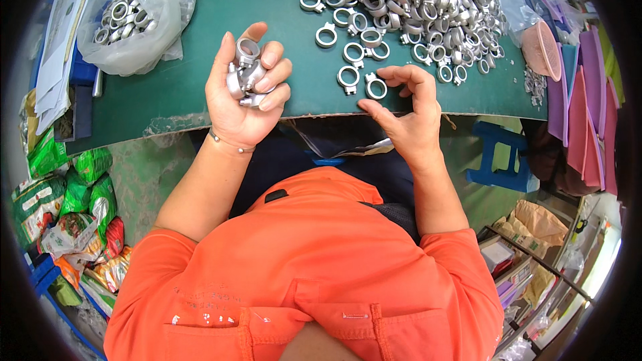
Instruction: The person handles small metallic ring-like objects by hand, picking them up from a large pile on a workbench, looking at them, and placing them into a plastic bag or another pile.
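Note:
My left hand (246, 97) is raised over the table's near edge, palm up, with its fingers curled round several silver metal ring clamps (247, 51). These are small rings, each with a short lug on its side. My right hand (413, 103) is at the front edge, thumb and index finger apart on either side of a single ring clamp (376, 87). Whether the fingertips touch that ring I cannot tell. More loose ring clamps (348, 77) lie just beyond, trailing from a large heap (428, 0) of the same parts.
A green-topped table (221, 7) spans the front. On its left sits a clear plastic bag (144, 53) of ring clamps, beside papers (63, 47). To the right are a pink basket (542, 50) and coloured sheets (588, 107). A blue stool (498, 157) stands below.

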A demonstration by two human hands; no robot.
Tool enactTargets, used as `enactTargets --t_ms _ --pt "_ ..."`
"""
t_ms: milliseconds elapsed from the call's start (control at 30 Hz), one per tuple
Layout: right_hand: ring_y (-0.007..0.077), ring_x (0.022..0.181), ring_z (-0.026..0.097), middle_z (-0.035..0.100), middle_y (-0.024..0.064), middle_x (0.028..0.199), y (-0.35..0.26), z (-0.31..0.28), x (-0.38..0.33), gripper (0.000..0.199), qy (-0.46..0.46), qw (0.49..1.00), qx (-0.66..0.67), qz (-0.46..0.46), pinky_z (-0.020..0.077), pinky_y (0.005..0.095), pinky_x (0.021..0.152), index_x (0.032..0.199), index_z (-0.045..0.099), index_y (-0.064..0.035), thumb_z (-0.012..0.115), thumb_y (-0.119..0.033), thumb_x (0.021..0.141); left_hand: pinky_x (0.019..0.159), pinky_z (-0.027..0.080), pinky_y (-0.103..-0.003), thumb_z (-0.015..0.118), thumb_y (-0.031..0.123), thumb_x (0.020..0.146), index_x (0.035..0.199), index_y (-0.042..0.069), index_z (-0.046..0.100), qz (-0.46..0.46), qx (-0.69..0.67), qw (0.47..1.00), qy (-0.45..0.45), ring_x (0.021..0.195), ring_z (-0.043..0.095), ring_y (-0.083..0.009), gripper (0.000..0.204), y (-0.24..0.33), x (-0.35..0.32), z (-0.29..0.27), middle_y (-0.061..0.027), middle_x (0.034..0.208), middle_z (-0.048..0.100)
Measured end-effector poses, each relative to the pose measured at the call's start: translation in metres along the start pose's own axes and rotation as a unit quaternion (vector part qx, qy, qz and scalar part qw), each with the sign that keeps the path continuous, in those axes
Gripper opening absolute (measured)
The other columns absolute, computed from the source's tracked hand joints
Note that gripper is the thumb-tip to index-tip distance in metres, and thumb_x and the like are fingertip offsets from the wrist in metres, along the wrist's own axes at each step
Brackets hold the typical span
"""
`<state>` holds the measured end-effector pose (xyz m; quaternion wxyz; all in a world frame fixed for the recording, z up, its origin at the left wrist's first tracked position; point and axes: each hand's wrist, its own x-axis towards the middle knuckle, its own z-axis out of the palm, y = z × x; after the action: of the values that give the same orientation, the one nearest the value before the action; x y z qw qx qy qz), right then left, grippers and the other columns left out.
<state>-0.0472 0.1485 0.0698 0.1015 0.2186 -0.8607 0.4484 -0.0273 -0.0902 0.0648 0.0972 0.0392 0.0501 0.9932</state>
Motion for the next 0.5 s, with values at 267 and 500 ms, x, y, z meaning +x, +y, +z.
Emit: enactTargets --t_ms 267,500 --pt "0.0212 0.085 0.056 0.059 0.0076 0.095 0.005 -0.001 -0.002 0.05 0.009 1.0 0.0 0.016 0.0468 0.0322 0.078 0.103 0.054 -0.0036 0.083 -0.011 0.064 0.043 0.036 -0.025 0.039 0.034 0.099 0.121 0.004 0.052 0.0 -0.004 1.0 0.002 0.063 0.038 -0.0147 0.04 -0.002 0.002 0.001 -0.0078 0.084 0.042" --pt "0.0138 0.076 0.053 0.061 0.0099 0.099 -0.019 0.015 0.017 0.043 0.069 0.962 0.238 -0.112 0.0443 0.025 0.066 0.102 0.054 -0.0041 0.076 0.003 0.066 0.043 0.035 -0.023 0.042 0.039 0.097 0.116 0.009 0.057 -0.005 0.01 0.999 0.045 0.061 0.041 -0.0135 0.038 -0.006 0.002 0.005 -0.0067 0.08 0.045"
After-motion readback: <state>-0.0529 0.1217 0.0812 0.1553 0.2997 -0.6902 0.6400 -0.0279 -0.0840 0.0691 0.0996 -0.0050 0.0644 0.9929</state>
